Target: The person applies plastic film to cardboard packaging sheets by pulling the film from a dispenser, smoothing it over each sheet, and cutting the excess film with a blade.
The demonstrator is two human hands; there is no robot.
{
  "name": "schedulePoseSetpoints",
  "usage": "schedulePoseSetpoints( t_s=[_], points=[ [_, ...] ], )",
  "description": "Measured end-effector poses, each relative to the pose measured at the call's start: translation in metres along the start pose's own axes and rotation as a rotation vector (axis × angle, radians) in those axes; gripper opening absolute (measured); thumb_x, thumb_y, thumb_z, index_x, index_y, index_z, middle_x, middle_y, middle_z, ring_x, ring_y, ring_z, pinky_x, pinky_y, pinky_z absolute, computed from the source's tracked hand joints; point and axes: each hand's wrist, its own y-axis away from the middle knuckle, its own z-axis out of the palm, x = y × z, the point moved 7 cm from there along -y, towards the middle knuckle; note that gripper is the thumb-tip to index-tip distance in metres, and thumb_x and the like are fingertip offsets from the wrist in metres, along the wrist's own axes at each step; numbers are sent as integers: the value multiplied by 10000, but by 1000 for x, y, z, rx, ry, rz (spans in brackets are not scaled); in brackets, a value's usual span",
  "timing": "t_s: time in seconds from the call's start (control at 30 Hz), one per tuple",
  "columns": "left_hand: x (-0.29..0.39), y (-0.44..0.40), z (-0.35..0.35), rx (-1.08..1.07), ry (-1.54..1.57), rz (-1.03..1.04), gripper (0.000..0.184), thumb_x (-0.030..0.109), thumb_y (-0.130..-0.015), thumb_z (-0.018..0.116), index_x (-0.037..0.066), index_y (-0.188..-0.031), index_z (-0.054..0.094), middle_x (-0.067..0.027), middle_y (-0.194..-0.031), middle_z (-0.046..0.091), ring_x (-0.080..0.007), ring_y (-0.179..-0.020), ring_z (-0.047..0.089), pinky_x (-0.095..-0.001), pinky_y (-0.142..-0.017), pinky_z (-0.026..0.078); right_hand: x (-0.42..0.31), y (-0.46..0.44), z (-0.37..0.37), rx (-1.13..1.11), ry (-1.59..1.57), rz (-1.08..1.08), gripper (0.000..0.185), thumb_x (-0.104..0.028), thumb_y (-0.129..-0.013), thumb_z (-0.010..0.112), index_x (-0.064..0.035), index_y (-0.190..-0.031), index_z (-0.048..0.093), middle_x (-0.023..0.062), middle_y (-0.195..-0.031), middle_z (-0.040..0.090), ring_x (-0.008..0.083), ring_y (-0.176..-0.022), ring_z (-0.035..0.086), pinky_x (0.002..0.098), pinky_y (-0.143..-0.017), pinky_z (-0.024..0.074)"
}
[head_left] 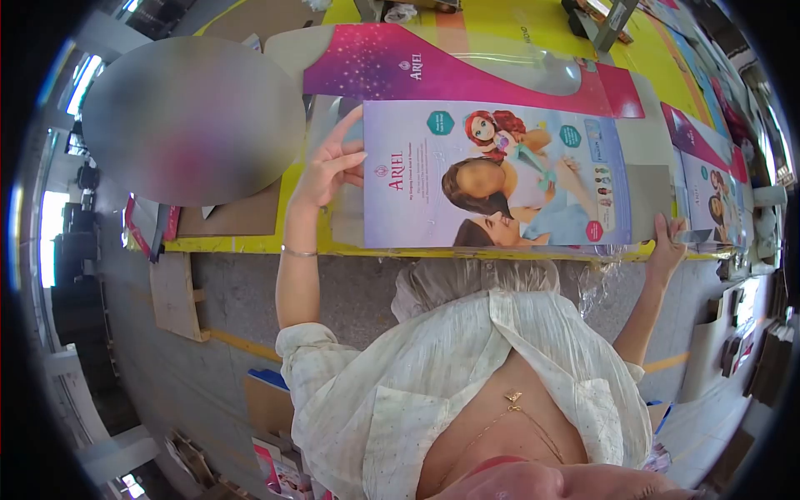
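A printed Ariel doll box point(408, 212), pink and pale lilac with clear plastic parts, lies flat in front of me over the table's near edge. Its lettering runs sideways in my view. My left hand point(323, 171) holds its left edge, thumb on the near side, with the other fingers partly hidden behind the plastic. At the right end, my right hand point(667, 247) grips the lower corner, its fingers curled around the edge.
The table has a yellow cover point(508, 33). A second Ariel box point(708, 179) lies at the right. Brown cardboard point(229, 221) is at the left, below a blurred oval patch. Metal fixtures point(615, 25) stand at the back, and a wooden board point(177, 296) leans below the table.
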Motion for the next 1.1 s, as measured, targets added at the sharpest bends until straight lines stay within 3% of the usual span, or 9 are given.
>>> schedulePoseSetpoints(
  t_s=[0.53,0.7,0.83,1.03,1.1],
  points=[
    [-10,-12,-13,-34,58,-78,680,-51,-775,500,118,-1395,278,-168,-1044,619,-85,-573,530,-147,-463,400,-7,20,19,0,-101,118,334,-68,-816,609,-126,-690,305,-41,-651,324,60,-532,336,214,-415,395],
    [-20,-12,-16,-7,47,-80,680,-53,-774,501,117,-1395,278,-168,-1048,618,-84,-576,530,-140,-459,387,0,28,17,22,-58,152,339,-57,-814,608,-127,-688,301,-44,-664,314,57,-557,325,198,-464,378],
    [-25,-12,-19,-29,65,-82,678,-49,-780,499,118,-1397,272,-170,-1056,616,-82,-580,532,-135,-465,386,14,29,13,27,-37,2,341,-57,-812,612,-129,-691,302,-47,-680,303,56,-587,311,181,-523,349],
    [-30,-12,-19,-33,71,-93,669,-32,-786,510,116,-1396,278,-162,-1040,622,-98,-583,546,-149,-470,407,19,38,15,30,-93,75,339,-62,-810,618,-129,-695,306,-48,-693,297,56,-605,301,170,-560,326],
    [-29,-9,-19,56,5,-109,585,3,-799,533,68,-1349,345,-160,-1006,628,-107,-582,553,-157,-473,418,20,38,15,35,-61,112,339,-66,-809,621,-128,-695,308,-49,-686,295,57,-602,305,173,-555,333]
  ],
)
